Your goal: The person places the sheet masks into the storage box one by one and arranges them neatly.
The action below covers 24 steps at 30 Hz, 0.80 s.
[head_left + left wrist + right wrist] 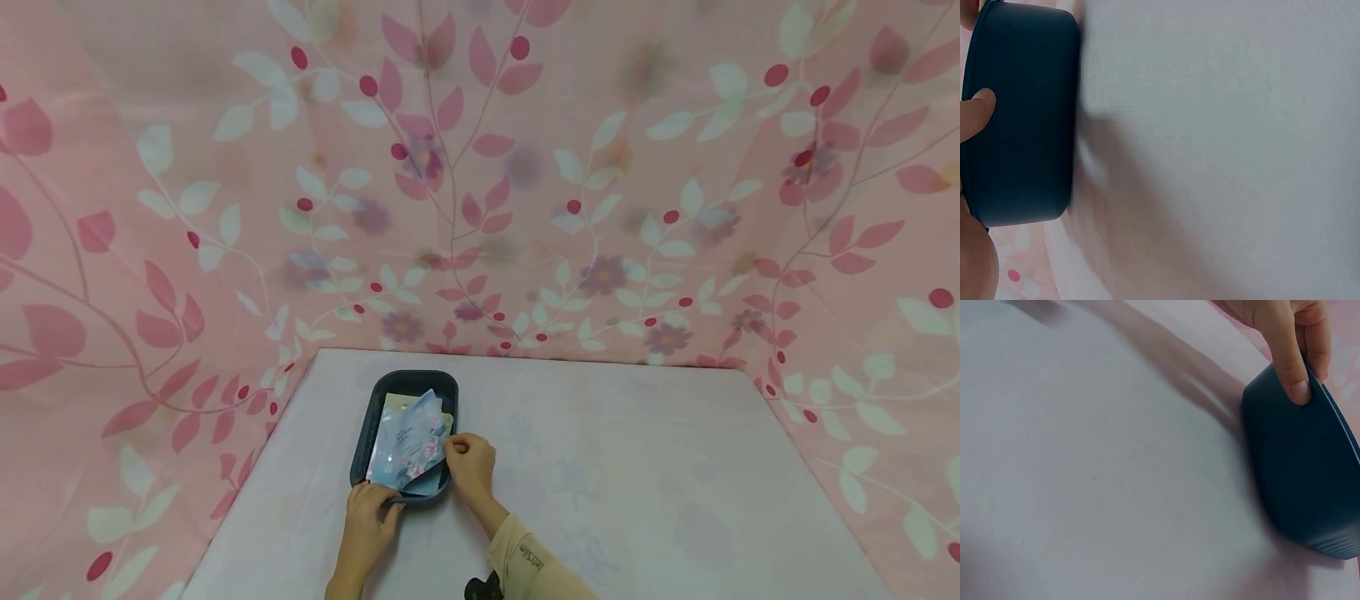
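A dark blue-green plastic basket [363, 442] stands toward the left of the table, with several flat packets inside. On top lies a light-blue foil packet [416, 429] printed with pink flowers, slanted across the others; a yellow-green packet [397, 401] shows below it. My left hand [367, 517] grips the near left corner of the basket, its thumb [979, 112] against the outer near wall. At the basket's right side my right hand [472, 462], fingers curled, pinches the right edge of the floral packet. The right wrist view shows the left hand [1288, 350] on the rim, not the right.
A white cloth with faint flowers covers the table [637, 467]. Pink floral curtains [480, 208] hang behind and on both sides. A small black device [483, 587] sits by the right sleeve [536, 558].
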Tool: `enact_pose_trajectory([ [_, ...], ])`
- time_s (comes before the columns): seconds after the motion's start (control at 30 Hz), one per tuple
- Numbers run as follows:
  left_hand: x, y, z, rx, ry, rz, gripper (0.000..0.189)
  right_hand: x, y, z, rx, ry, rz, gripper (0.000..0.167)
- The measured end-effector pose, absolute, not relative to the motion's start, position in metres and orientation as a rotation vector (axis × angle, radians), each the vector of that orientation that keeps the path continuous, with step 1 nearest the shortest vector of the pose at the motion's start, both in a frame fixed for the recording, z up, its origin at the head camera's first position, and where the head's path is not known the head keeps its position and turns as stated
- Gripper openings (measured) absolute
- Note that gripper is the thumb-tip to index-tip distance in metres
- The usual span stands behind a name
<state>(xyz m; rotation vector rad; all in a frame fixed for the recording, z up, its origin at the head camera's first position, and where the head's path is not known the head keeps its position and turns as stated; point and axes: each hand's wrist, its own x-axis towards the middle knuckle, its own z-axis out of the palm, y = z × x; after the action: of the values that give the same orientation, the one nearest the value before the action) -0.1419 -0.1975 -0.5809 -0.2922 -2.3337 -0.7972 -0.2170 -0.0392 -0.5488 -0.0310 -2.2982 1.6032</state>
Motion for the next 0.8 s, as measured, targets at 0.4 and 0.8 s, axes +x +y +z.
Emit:
enact_pose_trajectory([
  [0.4,-0.1409,-0.1976,-0.5770,-0.278,-2.349,-0.781,0.028,-0.2148,-0.0351,-0.5451,0.372,-2.495,1.308,0.009],
  [0.8,-0.1417,-0.1980,-0.5803,-0.310,-2.303,-0.770,0.029,-0.2123,-0.0317,-0.5419,0.438,-2.657,1.242,0.010],
])
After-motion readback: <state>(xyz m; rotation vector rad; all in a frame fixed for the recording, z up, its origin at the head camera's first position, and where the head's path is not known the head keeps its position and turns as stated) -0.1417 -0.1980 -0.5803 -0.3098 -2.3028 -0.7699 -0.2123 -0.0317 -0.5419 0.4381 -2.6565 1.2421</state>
